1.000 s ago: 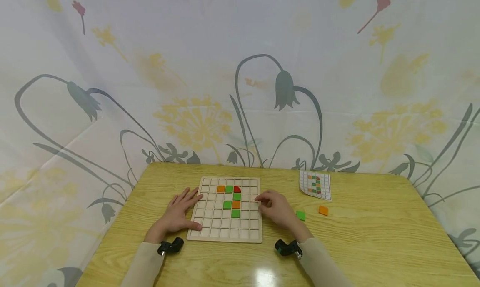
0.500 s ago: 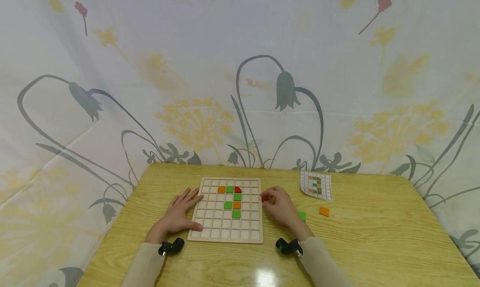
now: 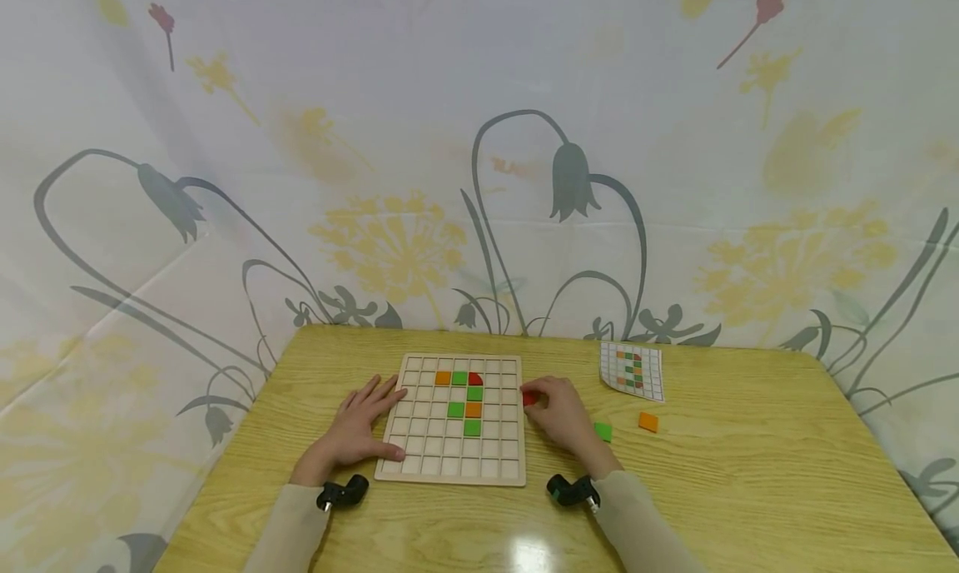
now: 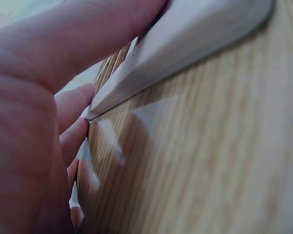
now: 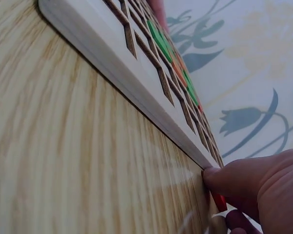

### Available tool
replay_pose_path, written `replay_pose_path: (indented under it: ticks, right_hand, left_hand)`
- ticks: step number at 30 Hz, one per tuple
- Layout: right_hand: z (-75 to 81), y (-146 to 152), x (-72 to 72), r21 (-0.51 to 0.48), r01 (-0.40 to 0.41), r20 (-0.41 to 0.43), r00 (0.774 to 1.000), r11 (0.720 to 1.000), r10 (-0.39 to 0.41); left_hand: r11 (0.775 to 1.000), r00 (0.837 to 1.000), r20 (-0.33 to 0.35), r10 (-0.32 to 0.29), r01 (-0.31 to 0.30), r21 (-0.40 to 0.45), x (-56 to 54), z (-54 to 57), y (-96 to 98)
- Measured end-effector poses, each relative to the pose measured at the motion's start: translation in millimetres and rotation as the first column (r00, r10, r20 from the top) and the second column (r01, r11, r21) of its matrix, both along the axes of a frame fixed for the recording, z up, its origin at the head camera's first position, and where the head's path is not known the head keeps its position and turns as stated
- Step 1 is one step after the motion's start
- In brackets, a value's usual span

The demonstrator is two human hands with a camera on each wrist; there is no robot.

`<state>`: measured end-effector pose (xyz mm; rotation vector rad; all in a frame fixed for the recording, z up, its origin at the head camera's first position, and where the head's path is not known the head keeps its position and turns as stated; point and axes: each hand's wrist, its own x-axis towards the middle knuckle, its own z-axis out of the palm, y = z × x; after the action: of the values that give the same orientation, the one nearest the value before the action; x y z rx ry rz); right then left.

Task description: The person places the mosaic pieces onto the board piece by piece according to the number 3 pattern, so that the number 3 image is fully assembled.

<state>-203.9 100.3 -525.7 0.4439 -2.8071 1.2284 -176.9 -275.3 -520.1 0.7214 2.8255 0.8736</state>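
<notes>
A wooden grid board lies flat on the table, with orange, green and red tiles set in some of its squares. My left hand rests on the board's left edge, fingers spread and thumb near the lower left corner. Just off the right edge, my right hand pinches a red tile between thumb and fingers; the right wrist view shows this red tile beside the board's side, partly covered by the thumb. The rounded red tile sits in an upper square of the board.
A loose green tile lies by my right wrist, and an orange tile is farther right. Behind them a printed pattern card with a curled corner lies on the wooden table. A flowered cloth hangs behind the table.
My right hand has drawn slightly right, off the board's edge, and the red tile in its fingers has come into sight. The left hand and the board's tiles stay put.
</notes>
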Motion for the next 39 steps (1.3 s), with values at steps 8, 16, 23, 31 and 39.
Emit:
replay_pose_path:
  ticks: [8,16,23,31,39]
  right_hand:
    - [-2.1,0.2,-2.1,0.014,0.024,0.005,1.0,1.0,-0.025]
    - [-3.9,1.0,-2.7,0.035,0.026,-0.017,1.0,0.999,-0.025]
    - [-0.1,5.5,0.3,-0.013,0.029,-0.005,1.0,0.999,-0.029]
    - [1.3,9.2,-1.5,-0.04,0.015,-0.005,1.0,0.999,-0.015]
    - [1.6,9.7,-0.4,-0.075,-0.003,0.006,1.0,0.997,0.004]
  left_hand:
    - [1.0,1.0,0.005,0.003,-0.003,0.003,0.0,-0.2,-0.4]
    - [1.0,1.0,-0.003,0.004,-0.004,-0.009,-0.1,-1.2,-0.9]
    - [1.0,1.0,-0.004,0.003,-0.003,-0.015,0.4,0.2,0.4]
    - [1.0,1.0,-0.011,0.008,-0.008,-0.014,-0.9,-0.1,-0.2]
    - [1.0,1.0,-0.006,0.005,-0.005,-0.013,-0.6,-0.8,0.2]
